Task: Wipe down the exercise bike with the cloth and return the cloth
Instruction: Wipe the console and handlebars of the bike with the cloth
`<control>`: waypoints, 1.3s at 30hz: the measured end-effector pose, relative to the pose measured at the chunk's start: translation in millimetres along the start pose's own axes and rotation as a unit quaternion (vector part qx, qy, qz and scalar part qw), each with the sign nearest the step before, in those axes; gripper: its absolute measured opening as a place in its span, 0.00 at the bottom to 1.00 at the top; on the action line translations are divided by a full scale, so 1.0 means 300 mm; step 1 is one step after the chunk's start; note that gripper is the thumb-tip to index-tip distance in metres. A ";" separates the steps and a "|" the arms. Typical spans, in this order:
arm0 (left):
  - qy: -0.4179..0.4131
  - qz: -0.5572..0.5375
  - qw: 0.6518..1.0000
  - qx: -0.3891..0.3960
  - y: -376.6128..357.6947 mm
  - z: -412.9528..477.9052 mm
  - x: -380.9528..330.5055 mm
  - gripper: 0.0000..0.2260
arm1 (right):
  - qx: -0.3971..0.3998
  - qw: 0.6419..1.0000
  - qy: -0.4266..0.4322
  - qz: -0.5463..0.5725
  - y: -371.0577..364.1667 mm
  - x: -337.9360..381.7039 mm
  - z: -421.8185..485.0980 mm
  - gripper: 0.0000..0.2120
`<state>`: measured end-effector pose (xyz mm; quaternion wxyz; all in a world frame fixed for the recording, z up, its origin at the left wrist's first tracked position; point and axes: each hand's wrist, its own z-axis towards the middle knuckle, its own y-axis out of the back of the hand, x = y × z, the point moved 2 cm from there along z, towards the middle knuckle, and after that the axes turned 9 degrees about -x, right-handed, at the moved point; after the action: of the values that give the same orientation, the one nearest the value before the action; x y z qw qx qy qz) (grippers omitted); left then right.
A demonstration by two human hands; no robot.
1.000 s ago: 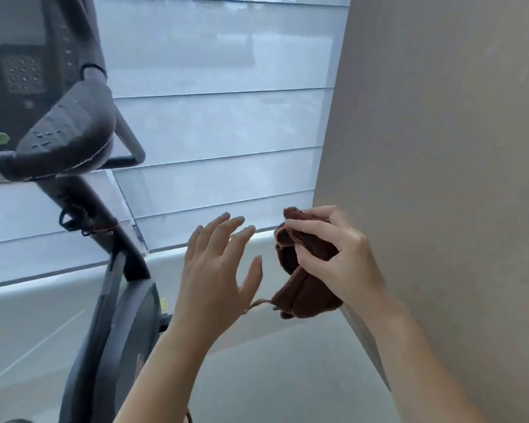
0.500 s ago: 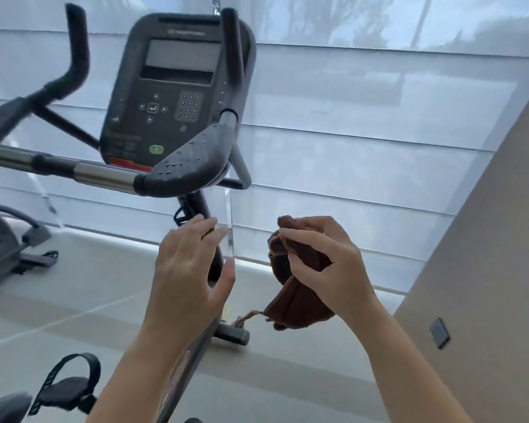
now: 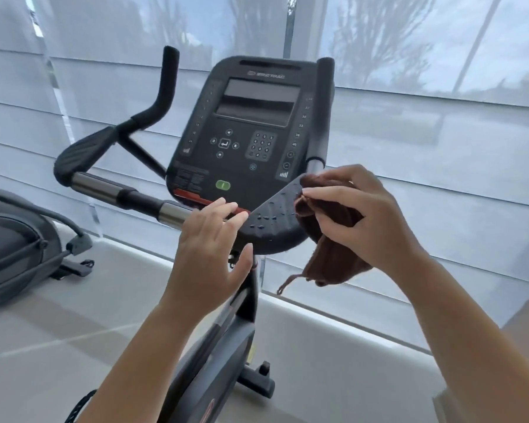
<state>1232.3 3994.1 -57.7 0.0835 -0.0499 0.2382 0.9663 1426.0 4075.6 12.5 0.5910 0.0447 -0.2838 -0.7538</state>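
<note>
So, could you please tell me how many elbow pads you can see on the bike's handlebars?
2: the left elbow pad at the bar's left end, and the right elbow pad below the console, beside the cloth. None looks hidden.

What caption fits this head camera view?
Right hand holds bunched brown cloth beside black exercise bike's right handlebar pad; left hand open.

Bright, even daylight comes through the sheer window blinds [image 3: 440, 154] behind the bike, leaving its console [image 3: 251, 132] dark by contrast. Shadows are soft. Straight lines bow toward the edges; detail is slightly soft.
</note>
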 end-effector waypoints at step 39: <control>0.000 -0.106 0.994 0.039 -0.143 0.000 0.212 0.27 | 0.190 0.938 0.255 -0.136 -0.169 -0.093 0.101 0.09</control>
<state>1178.0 4040.3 -86.0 0.1875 -0.0721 0.2690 0.9420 1378.3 4119.7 6.0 0.5157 0.3851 -0.2523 -0.7226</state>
